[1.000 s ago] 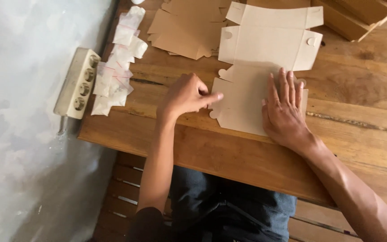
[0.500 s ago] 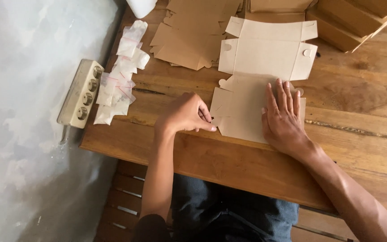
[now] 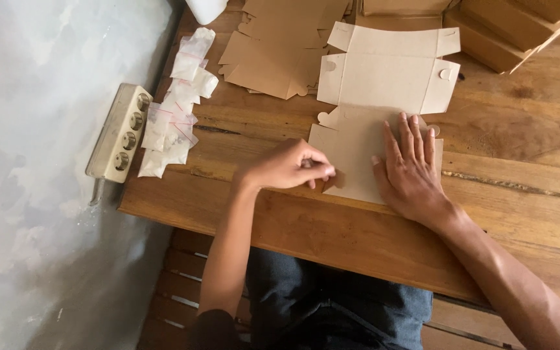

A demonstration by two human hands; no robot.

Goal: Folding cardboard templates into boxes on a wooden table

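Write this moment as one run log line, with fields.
left hand: pinching corner flap of flat cardboard box blank | right hand: flat on blank | surface: wooden table

Both forearms bare, no rings, watch or bands seen. Left hand (image 3: 290, 167) at frame centre, right hand (image 3: 413, 172) right of centre. Dark sleeve edge at bottom centre. Dark blue-grey trousers (image 3: 338, 308) over the lap.

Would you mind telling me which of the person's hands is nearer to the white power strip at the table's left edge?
Left. The left hand pinches the flat cardboard blank's near corner, on the power strip's side; the right hand lies flat on the blank, farther away.
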